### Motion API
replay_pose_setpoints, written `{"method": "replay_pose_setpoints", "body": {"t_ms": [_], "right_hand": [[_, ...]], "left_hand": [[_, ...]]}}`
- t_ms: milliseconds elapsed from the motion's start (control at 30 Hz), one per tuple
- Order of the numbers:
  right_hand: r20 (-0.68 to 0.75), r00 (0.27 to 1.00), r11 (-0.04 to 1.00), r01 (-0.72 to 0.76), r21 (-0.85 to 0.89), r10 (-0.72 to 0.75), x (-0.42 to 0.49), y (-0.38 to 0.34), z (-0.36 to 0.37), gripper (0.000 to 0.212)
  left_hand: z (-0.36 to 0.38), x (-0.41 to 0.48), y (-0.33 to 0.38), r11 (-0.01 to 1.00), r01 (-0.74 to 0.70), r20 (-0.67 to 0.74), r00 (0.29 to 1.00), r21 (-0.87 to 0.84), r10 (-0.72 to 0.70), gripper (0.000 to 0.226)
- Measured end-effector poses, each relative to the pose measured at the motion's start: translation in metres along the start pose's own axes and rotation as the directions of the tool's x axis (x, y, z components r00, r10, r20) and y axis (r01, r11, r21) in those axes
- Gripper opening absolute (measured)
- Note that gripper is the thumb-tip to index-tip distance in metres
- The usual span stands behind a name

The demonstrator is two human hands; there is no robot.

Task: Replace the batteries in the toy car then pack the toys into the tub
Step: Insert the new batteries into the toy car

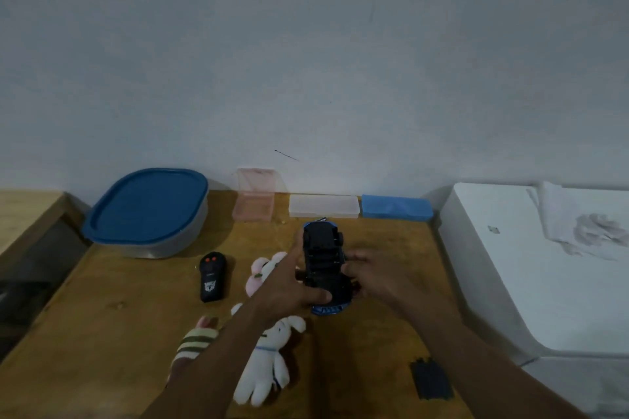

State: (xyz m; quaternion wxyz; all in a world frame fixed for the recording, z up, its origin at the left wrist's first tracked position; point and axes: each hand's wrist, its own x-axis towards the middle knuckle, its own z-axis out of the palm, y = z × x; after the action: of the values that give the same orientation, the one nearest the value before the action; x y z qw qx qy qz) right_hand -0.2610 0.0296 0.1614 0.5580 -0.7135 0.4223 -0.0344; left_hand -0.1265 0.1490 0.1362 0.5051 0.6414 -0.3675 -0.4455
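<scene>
Wooden counter (136, 333) in front of me, pushed against a plain pale wall (306, 61) with a thin dark mark (286, 155) low down. Three small plastic cases in a row at the back edge: a pink case (253, 207), open, its lid (256, 178) leaning on the wall; a clear flat case (324, 206), closed; a blue case (396, 206), closed, touching the clear one. White unit (493, 282) to my right, crumpled stained cloth (578, 224) on top. Lower wooden surface (23, 211) to my left.
</scene>
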Motion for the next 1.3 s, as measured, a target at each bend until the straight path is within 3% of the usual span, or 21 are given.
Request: {"method": "replay_pose_setpoints", "body": {"t_ms": [200,267,367,433,633,833,933,1100,1300], "right_hand": [[0.064,0.997,0.999,-0.035,0.021,0.033,0.057,-0.004,-0.002,0.023],[0.003,1.000,0.995,-0.005,-0.099,0.005,0.082,-0.002,-0.003,0.020],[-0.067,0.990,0.888,0.081,-0.452,-0.124,0.119,0.003,-0.006,0.019],[-0.042,0.984,0.814,0.119,-0.569,-0.173,0.139,0.005,-0.006,0.022],[0.144,0.950,0.641,0.295,-0.708,-0.278,0.171,0.001,-0.002,0.033],[0.166,0.949,0.520,0.287,-0.804,-0.267,0.178,0.011,0.010,0.026],[0.123,0.963,0.562,0.241,-0.791,-0.240,0.174,0.015,0.016,0.018],[-0.051,0.978,0.775,0.127,-0.619,-0.201,0.146,0.001,0.004,0.022],[-0.388,0.904,0.960,0.076,-0.268,-0.180,0.105,-0.020,-0.012,0.019]], "left_hand": [[-0.021,0.030,-0.009,0.992,0.082,-0.083,0.993,-0.097,-0.090,0.105],[-0.030,0.042,-0.015,0.992,0.107,-0.122,0.986,-0.071,-0.115,0.113],[-0.040,0.055,-0.019,0.989,0.126,-0.186,0.973,-0.073,-0.138,0.115],[-0.045,0.061,-0.022,0.990,0.129,-0.230,0.963,-0.059,-0.140,0.110],[-0.051,0.078,-0.021,0.985,0.157,-0.263,0.950,-0.064,-0.169,0.108],[-0.061,0.091,-0.026,0.985,0.162,-0.231,0.958,-0.062,-0.172,0.110],[-0.065,0.091,-0.027,0.987,0.151,-0.214,0.964,-0.061,-0.161,0.111],[-0.073,0.092,-0.022,0.990,0.127,-0.111,0.985,-0.057,-0.133,0.110],[-0.073,0.092,-0.017,0.996,0.090,-0.037,0.995,-0.025,-0.091,0.106]]}}
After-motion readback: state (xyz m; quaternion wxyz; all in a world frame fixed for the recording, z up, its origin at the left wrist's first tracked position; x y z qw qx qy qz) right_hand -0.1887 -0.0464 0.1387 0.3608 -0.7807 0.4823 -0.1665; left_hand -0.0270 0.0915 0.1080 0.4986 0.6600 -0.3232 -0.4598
